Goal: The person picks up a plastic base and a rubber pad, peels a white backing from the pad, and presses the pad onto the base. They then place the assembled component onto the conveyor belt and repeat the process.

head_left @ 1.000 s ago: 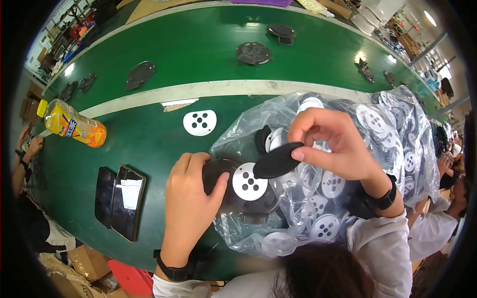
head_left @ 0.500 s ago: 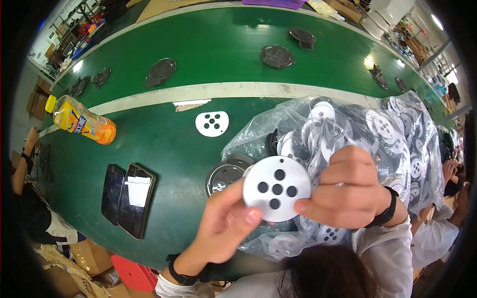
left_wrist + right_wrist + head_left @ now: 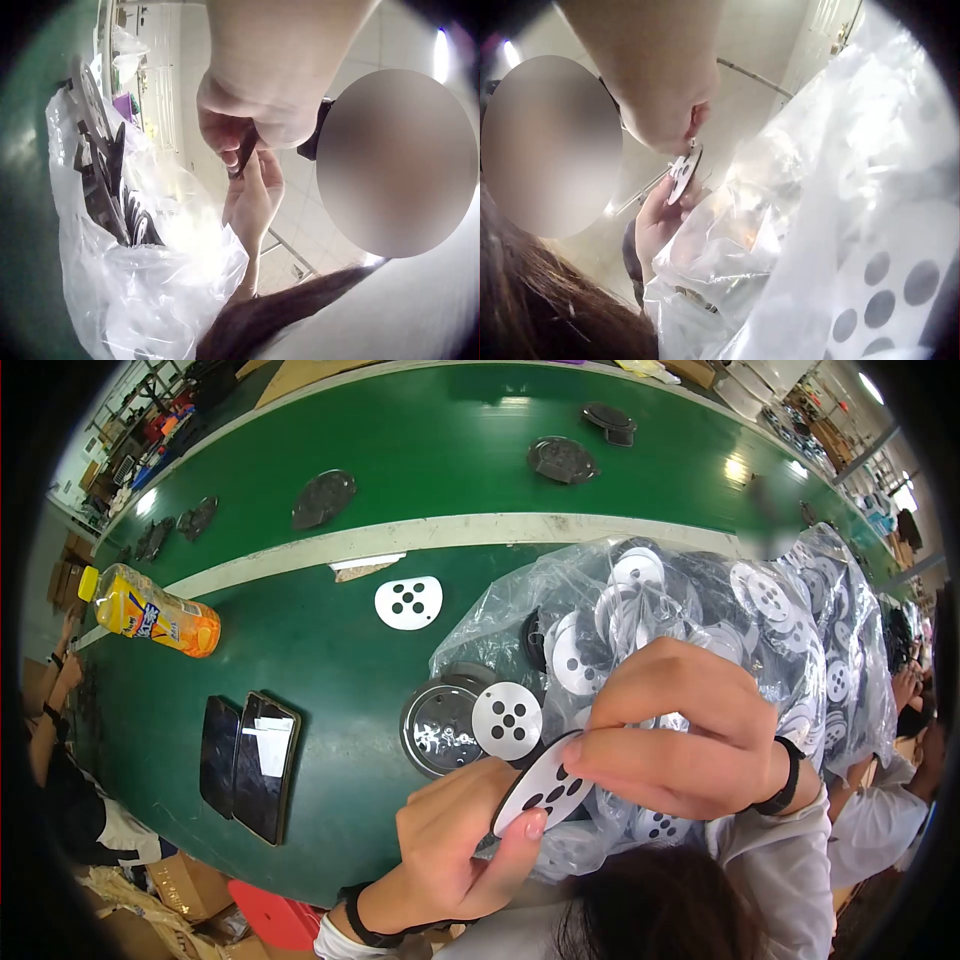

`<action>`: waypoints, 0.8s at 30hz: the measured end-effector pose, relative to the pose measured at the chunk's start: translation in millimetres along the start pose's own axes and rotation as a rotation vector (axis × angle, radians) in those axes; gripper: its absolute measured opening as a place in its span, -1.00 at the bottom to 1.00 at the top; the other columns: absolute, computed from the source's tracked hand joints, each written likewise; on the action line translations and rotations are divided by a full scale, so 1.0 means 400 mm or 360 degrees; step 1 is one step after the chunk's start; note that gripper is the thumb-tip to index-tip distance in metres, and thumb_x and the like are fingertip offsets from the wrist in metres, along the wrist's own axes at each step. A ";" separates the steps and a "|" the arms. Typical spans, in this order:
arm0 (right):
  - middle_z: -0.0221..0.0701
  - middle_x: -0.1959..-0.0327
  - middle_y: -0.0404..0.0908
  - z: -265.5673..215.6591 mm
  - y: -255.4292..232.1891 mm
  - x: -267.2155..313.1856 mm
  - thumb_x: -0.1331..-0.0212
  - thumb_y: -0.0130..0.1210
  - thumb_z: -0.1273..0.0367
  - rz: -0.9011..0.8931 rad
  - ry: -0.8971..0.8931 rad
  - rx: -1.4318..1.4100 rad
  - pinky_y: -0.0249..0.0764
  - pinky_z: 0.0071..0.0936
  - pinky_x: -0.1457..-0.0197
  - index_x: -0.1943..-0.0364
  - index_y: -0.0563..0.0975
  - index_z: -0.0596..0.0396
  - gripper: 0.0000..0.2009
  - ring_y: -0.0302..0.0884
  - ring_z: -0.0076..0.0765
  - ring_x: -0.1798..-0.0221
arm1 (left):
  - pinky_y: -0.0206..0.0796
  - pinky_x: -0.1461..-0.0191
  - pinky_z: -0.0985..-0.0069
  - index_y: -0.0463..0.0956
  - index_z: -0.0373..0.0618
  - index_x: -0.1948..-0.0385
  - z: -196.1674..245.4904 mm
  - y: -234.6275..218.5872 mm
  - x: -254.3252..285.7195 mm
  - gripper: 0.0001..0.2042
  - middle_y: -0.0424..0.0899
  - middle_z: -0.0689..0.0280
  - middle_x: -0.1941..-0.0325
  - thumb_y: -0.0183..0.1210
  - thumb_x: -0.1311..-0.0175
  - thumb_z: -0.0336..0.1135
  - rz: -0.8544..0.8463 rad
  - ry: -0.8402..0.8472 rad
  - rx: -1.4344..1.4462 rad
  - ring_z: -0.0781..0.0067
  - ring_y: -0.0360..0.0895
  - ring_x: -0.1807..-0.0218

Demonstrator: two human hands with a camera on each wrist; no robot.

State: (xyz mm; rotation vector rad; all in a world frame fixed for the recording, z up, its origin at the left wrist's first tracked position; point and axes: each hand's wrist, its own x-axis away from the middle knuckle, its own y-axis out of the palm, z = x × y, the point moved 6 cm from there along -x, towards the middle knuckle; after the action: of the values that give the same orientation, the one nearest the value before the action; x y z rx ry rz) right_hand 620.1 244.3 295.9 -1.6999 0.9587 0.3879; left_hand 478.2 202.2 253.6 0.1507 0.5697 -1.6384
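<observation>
A round white disc point(image 3: 548, 778) with black holes and a dark edge is tilted up between both hands in the head view. My left hand point(image 3: 455, 840) pinches its lower left edge, with the thumb on the white face. At its upper right edge, my right hand point(image 3: 690, 730) grips with thumb and bent fingers. The same disc point(image 3: 682, 178) appears nearly edge-on in the right wrist view. Just behind the hands lie a dark round plastic part point(image 3: 435, 725) with a glossy face and another white holed disc point(image 3: 507, 720).
A clear plastic bag point(image 3: 500, 610) full of similar discs covers the right side of the green table point(image 3: 330, 620). One loose white disc point(image 3: 408, 603) lies further back. Two phones point(image 3: 265, 765) and a drink bottle point(image 3: 155, 615) stand left. Dark parts point(image 3: 563, 460) sit on the green belt behind.
My right hand brought a black-backed disc over from the bag side, and my left hand left the dark round part to take its edge. The disc has since turned from facing the camera to a steep tilt.
</observation>
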 end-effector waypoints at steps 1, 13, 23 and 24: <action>-0.37 0.44 0.50 -0.008 0.000 -0.002 0.23 0.31 0.52 0.0001 0.0005 -0.0006 0.36 -0.56 0.54 0.38 0.62 0.13 -0.79 0.44 -0.38 0.54 | 0.24 0.53 0.50 0.45 -0.43 0.35 -0.003 0.004 -0.001 -0.84 0.47 0.13 0.55 0.13 -0.04 -0.55 -0.0058 0.0010 0.0054 0.24 0.39 0.61; -0.33 0.42 0.49 -0.002 0.054 0.011 0.07 0.20 0.48 0.0111 0.0429 -0.1020 0.44 -0.47 0.45 0.49 0.51 0.14 -0.91 0.52 -0.27 0.45 | 0.29 0.24 0.48 0.40 -0.36 0.20 -0.058 -0.016 0.036 -0.52 0.49 0.09 0.25 0.15 -0.08 -0.04 -0.0011 -0.0137 0.0275 0.34 0.46 0.26; -0.30 0.59 0.59 0.017 0.045 0.023 0.11 0.17 0.42 -0.0006 0.0795 -0.1182 0.42 -0.49 0.41 0.52 0.59 0.19 -0.89 0.56 -0.35 0.50 | 0.33 -0.02 0.33 0.44 -0.41 0.17 -0.070 -0.035 0.060 -0.57 0.34 -0.04 -0.16 0.32 -0.07 -0.23 0.0142 0.0058 0.0036 0.22 0.45 0.01; -0.30 0.66 0.57 0.016 0.043 0.024 0.17 0.18 0.40 0.0084 0.0744 -0.1161 0.39 -0.47 0.47 0.59 0.59 0.17 -0.89 0.54 -0.32 0.57 | 0.33 -0.02 0.33 0.44 -0.41 0.17 -0.068 -0.034 0.063 -0.57 0.34 -0.04 -0.16 0.32 -0.07 -0.23 0.0124 0.0067 0.0029 0.22 0.45 0.01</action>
State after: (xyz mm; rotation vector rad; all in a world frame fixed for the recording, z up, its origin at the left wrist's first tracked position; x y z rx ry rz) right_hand 614.4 245.2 276.1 -2.5040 1.2980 0.4111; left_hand 455.0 192.2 223.3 0.2188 0.5743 -1.5683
